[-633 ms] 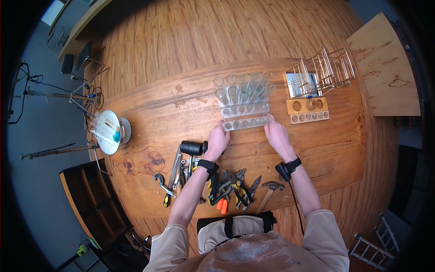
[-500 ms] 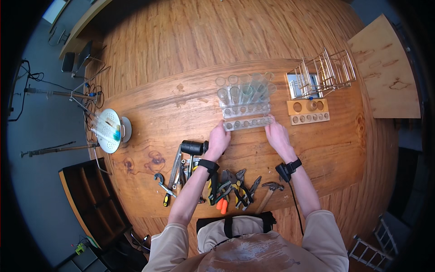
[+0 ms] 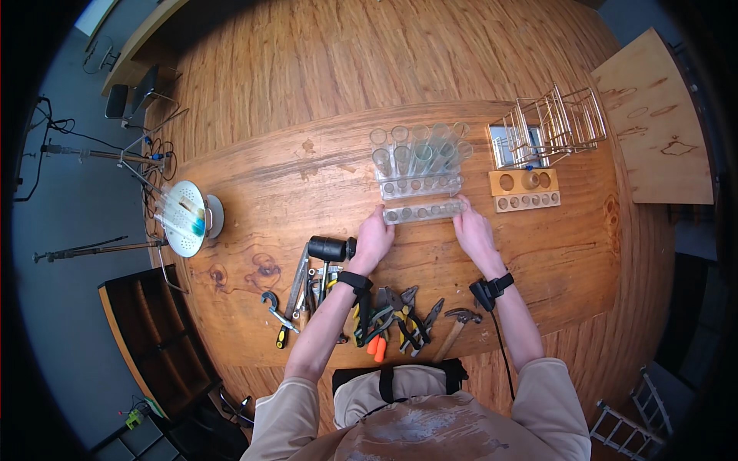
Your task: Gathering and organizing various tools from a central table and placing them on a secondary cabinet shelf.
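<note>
Both hands (image 3: 375,240) (image 3: 474,235) apparently grip the clear rack (image 3: 425,215), tubes (image 3: 422,159) beyond it, black mallet (image 3: 327,248) nearby.

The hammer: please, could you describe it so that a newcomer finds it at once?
On the big wooden table, look at the tools along the edge nearest the person's body. The hammer lies at their right end, between the pliers and the right forearm. Unlike the pliers, it has one straight wooden handle and a metal head.

A clear, round-holed rack (image 3: 424,212) slants slightly between left hand (image 3: 375,240) and right hand (image 3: 474,235).
</note>
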A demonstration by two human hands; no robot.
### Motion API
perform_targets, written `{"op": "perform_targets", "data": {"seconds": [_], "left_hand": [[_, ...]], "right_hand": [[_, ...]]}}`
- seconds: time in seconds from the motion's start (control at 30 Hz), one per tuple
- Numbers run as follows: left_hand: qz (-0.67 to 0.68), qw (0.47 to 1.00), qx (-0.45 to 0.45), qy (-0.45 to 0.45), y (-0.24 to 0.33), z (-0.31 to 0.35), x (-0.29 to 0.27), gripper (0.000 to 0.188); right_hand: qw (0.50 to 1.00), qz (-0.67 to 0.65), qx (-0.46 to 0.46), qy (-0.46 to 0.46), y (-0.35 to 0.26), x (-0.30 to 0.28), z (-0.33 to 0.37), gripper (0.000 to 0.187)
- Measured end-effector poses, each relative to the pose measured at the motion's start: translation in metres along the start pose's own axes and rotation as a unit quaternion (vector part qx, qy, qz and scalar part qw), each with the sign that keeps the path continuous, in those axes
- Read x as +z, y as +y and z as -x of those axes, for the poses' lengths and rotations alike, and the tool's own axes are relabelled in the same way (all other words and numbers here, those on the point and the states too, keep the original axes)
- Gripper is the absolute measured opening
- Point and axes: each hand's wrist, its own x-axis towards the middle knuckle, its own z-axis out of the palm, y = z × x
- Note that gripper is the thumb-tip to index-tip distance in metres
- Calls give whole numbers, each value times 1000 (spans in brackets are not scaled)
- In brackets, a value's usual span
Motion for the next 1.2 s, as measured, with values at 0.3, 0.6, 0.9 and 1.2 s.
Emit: {"op": "perform_targets", "data": {"seconds": [0.3, 0.6, 0.9, 1.2], "left_hand": [[-1, 1000, 15, 18, -1, -2, 5, 41], [-6, 999, 26, 27, -5, -3, 10, 42], [11, 1000, 15, 12, -6, -1, 6, 47], [-9, 998, 32, 60, -18, 33, -27, 37]], "right_hand": [[1000, -1, -11, 17, 3, 2, -1, 40], [1000, 0, -13, 24, 7, 6, -1, 44], [996, -67, -30, 57, 12, 8, 3, 39], [991, -102, 25, 83, 56, -17, 61, 30]]}}
